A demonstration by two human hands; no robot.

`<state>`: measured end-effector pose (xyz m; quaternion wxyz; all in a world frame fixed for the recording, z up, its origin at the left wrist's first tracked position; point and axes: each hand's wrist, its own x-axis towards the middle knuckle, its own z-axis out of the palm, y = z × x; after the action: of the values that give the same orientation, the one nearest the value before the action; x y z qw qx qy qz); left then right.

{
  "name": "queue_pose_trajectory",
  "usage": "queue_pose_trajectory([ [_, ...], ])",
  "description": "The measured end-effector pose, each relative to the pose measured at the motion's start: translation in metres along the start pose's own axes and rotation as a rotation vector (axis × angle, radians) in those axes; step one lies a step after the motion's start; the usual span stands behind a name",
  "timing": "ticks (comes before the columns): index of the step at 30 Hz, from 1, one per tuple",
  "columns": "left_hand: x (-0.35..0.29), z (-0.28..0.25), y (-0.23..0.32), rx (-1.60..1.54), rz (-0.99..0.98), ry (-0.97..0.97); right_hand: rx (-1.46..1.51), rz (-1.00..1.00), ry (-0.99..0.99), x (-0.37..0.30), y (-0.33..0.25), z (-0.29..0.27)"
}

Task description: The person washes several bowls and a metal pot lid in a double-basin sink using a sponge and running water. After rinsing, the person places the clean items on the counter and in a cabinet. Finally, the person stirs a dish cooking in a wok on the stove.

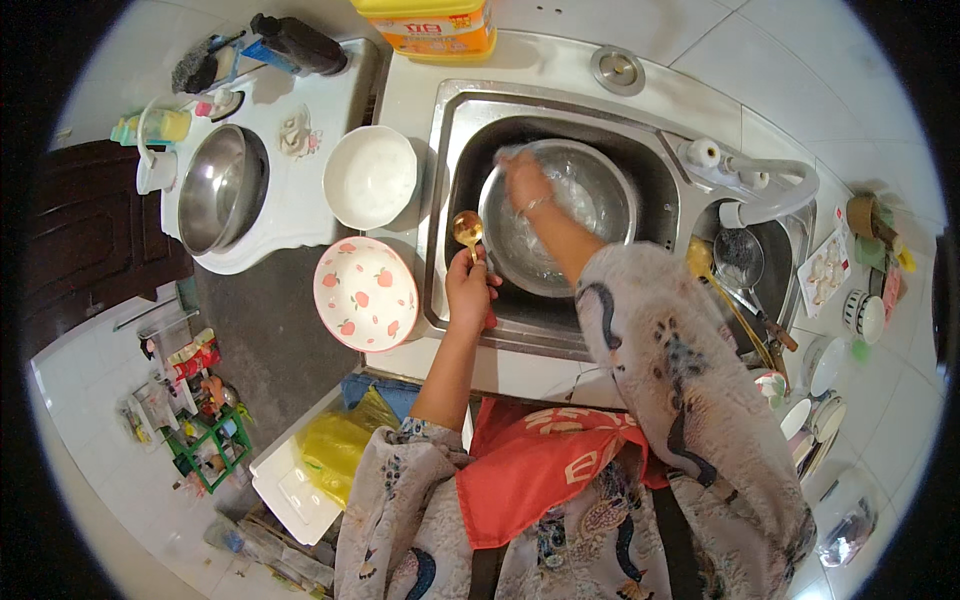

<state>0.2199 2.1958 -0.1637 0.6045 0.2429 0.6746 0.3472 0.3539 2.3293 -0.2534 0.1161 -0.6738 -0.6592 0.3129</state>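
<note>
Head view: I see the left hand (470, 288) closed around the handle of a gold-coloured metal spoon (467, 228), its bowl pointing up, just beside the left side of a round stainless-steel basin (614, 193). The right hand (527, 182) is motion-blurred at the basin's upper-left rim; I cannot tell from here whether its fingers grip anything. Clear water lies in the basin, which sits in the larger compartment of a stainless-steel double sink (550, 104). Left of the sink, I have a plain white bowl (370, 177) and, nearer the wearer, a white bowl with pink fruit prints (366, 294). On the right, a pale grey curved faucet (790, 203) reaches over the smaller compartment, where a round mesh strainer (738, 256) rests.
</note>
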Motion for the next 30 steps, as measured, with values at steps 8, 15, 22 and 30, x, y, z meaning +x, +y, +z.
queue_pose_trajectory([
  [8, 0.013, -0.003, 0.011, 0.179, -0.081, -0.045, 0.223, 0.031, 0.339, -0.034, 0.056, 0.019],
  [15, 0.044, 0.001, -0.006, 0.744, 0.334, 0.129, 0.274, -0.326, -0.265, -0.105, 0.014, 0.034],
  [22, 0.08, 0.014, -0.027, 0.885, 0.384, 0.15, -0.48, -0.232, -0.734, -0.173, 0.058, -0.062],
  [30, 0.099, 0.01, -0.038, 0.833, 0.298, 0.161, -0.548, 0.021, -0.052, -0.115, 0.123, -0.105],
])
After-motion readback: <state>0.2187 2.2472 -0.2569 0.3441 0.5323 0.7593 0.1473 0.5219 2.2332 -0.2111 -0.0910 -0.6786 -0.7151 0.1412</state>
